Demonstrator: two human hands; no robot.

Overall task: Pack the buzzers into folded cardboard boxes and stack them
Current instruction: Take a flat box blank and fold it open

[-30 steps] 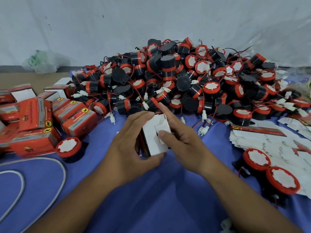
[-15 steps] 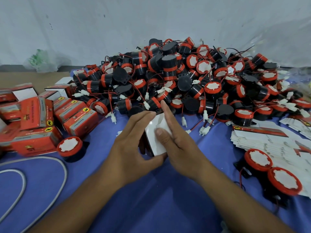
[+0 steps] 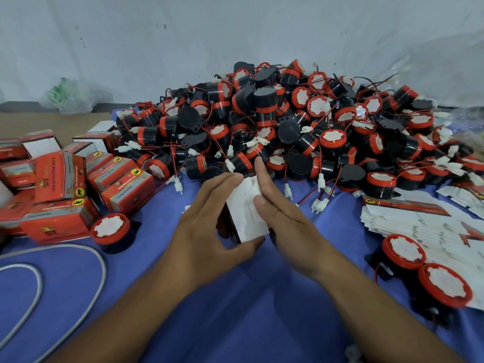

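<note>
A small cardboard box [image 3: 246,213], white inside face toward me, stands on the blue cloth at the centre. My left hand [image 3: 207,229] grips it from the left, thumb under its near corner. My right hand [image 3: 282,213] lies flat against its right side, fingers straight, pressing a white flap. A big heap of black-and-red buzzers [image 3: 288,127] with red wires and white plugs lies just behind the box. Folded red boxes [image 3: 78,184] pile up at the left. What is inside the held box is hidden.
Flat white box blanks [image 3: 419,221] lie stacked at the right. Two loose buzzers [image 3: 424,268] sit at the near right, one more buzzer [image 3: 111,230] at the near left. A grey cable [image 3: 52,279] loops at the lower left. A white wall [image 3: 235,35] backs the table.
My right hand has gone from pinching the white flap to lying flat against the box's right side. The left hand keeps its hold.
</note>
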